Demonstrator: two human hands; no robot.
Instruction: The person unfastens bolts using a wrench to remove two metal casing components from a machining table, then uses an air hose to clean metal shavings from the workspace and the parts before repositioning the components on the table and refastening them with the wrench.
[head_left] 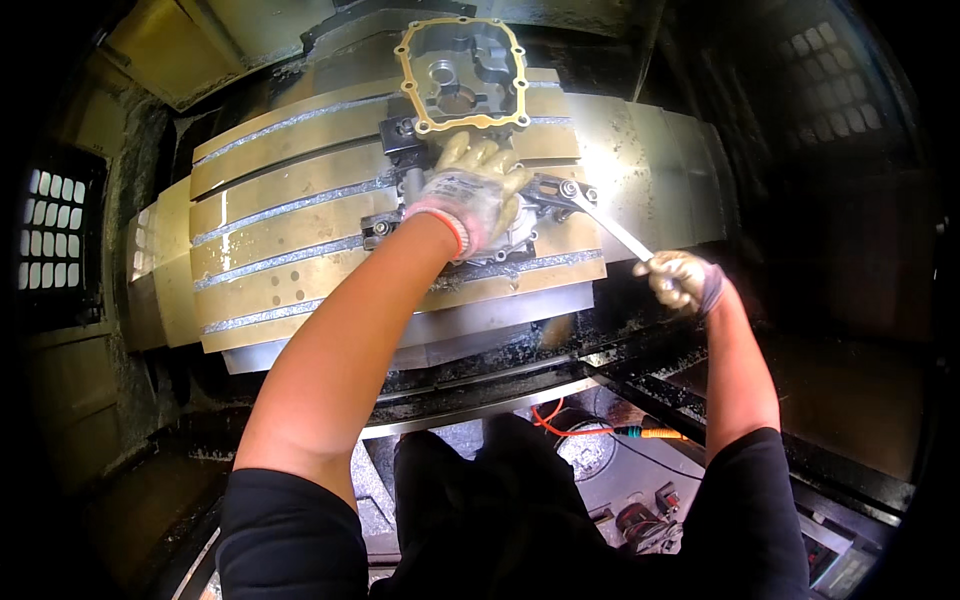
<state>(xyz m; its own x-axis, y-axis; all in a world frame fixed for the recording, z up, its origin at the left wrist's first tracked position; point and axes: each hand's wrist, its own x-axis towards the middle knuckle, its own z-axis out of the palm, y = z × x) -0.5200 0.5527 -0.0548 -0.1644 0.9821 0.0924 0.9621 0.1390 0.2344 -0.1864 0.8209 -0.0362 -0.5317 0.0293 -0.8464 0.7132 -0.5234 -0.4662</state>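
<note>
In a light work glove with an orange-red cuff, my left hand (472,190) lies with fingers spread over a grey metal casting (518,232), which it partly covers. My right hand (678,280), also gloved, is closed around the lower end of a long silver wrench (615,230). The wrench's far end meets a nut (570,188) on a dark clamp (540,190) at the casting's right side. Just beyond my left hand stands an open box-like metal housing (482,70) with a tan flanged rim and bolt holes.
Beneath the parts is a slotted machine table (290,240), its grooves full of metal chips. More dark clamps (380,228) stand at the left of the casting. A metal sill (480,400) runs in front of my legs. An orange hose (580,430) lies below it.
</note>
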